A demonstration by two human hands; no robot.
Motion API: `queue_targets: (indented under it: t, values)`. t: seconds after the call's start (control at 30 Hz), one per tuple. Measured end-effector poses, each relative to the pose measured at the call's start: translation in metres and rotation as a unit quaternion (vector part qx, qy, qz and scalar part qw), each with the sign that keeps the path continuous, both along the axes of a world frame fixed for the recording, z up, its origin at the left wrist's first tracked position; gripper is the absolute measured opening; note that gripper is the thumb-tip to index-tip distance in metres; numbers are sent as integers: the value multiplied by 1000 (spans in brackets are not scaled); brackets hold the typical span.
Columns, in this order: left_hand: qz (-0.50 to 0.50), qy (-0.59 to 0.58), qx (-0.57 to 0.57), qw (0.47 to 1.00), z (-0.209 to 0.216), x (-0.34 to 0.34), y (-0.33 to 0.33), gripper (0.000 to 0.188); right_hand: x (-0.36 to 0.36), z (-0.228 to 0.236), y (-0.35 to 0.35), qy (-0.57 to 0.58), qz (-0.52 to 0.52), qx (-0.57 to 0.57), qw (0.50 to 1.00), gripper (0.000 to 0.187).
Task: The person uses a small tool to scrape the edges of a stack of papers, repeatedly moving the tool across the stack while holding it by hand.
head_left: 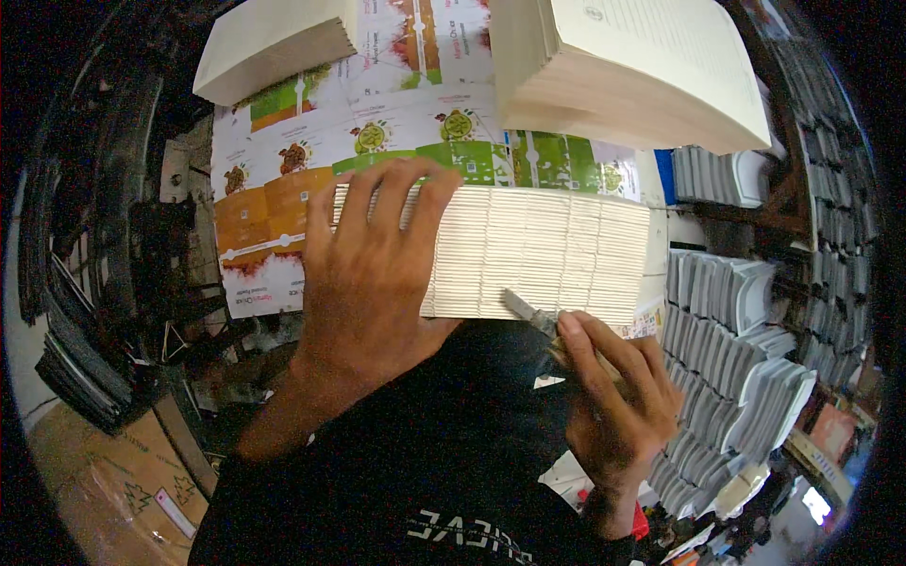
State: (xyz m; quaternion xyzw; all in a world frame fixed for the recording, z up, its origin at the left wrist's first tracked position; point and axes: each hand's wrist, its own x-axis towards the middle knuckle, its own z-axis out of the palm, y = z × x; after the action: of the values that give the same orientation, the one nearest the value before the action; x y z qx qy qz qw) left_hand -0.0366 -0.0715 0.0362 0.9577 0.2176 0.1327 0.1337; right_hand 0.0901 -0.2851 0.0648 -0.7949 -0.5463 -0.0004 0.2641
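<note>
Item: stacked paper block [543, 250], spine ribs facing up; left hand [373, 274] lay flat, fingers spread, steadying it; right hand [613, 396] gripped a blade tool [528, 313] at its near edge, apparently mid-trimming, next stroke needing firm pressure.

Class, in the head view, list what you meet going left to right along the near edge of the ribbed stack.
Brown cardboard box → left hand → cream ribbed stack of sewn book blocks → right hand → shelved grey-white booklet stacks.
</note>
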Motion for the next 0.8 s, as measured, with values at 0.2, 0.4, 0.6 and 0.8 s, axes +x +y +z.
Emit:
queue_targets:
  t: [0.2, 0.4, 0.6, 0.8]
  values:
    - [-8, -6, -3, 1000, 3, -2, 2, 85, -1, 2, 1, 1, 5, -6, 1000, 57]
    - [-1, 7, 0, 1000, 3, -2, 1, 88, -3, 4, 4, 0, -1, -9, 1000, 52]
    - [-7, 10, 7, 1000, 2, -1, 1, 91, -16, -6, 14, -9, -40, 12, 999, 48]
    - [-1, 8, 3, 1000, 3, -3, -2, 88, -6, 0, 18, 13, -60, 38, 997, 46]
